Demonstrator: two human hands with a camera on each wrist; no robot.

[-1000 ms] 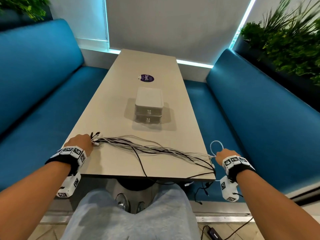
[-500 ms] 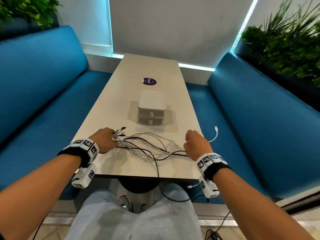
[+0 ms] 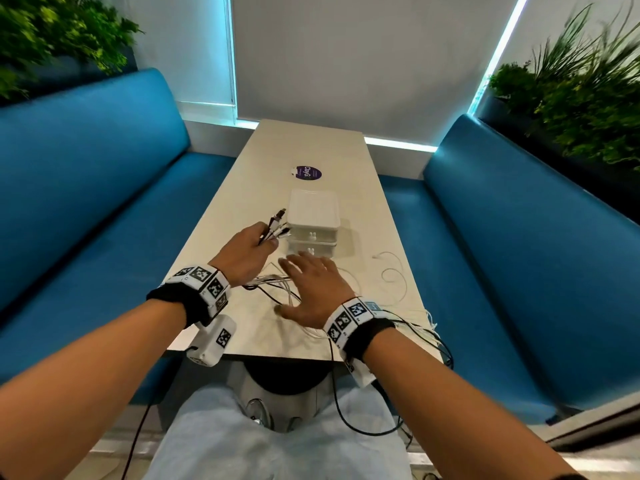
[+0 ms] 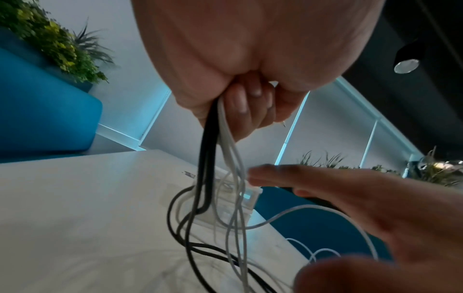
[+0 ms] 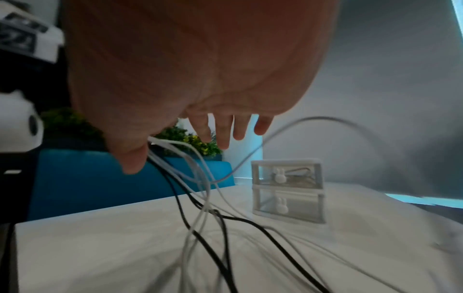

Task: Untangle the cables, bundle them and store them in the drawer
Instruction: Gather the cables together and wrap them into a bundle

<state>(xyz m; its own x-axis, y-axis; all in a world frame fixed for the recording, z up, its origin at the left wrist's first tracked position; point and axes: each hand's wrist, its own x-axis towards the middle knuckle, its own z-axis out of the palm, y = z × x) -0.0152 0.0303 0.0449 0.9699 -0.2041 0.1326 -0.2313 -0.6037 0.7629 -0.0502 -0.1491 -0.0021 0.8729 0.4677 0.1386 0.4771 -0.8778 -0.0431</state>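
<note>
Blue upholstered benches (image 3: pixel 86 188) flank a long pale counter (image 3: pixel 242 202), with a blind-covered wall at its far end and planters (image 3: pixel 571 98) above the seat backs. Midway along the counter stands a small white unit of two stacked drawers (image 3: pixel 312 223), both closed; from the right wrist view their fronts look clear, with little rabbit-shaped knobs, and the top one seems to hold something already.

Our left hand (image 3: pixel 244 252) is closed in a fist round the cables (image 3: pixel 277 289) just below their connector ends (image 3: pixel 277 225), which fan out beside the drawers' left side. From that fist the black and white strands drop to the counter, loop loosely near its near edge, and several trail off over the near right corner toward the floor. One thin white cable (image 3: pixel 394 275) curls on its own toward the right edge. Our right hand (image 3: pixel 311 289) is spread flat, fingers straight, holding nothing, poised low over the slack loops; whether it touches them we cannot tell.

We judge this to be the bundling step: ends gathered, lengths still loose. Next, the right hand needs to catch the hanging lengths, draw them up from the edge and coil them toward the left hand, before either drawer is opened.
</note>
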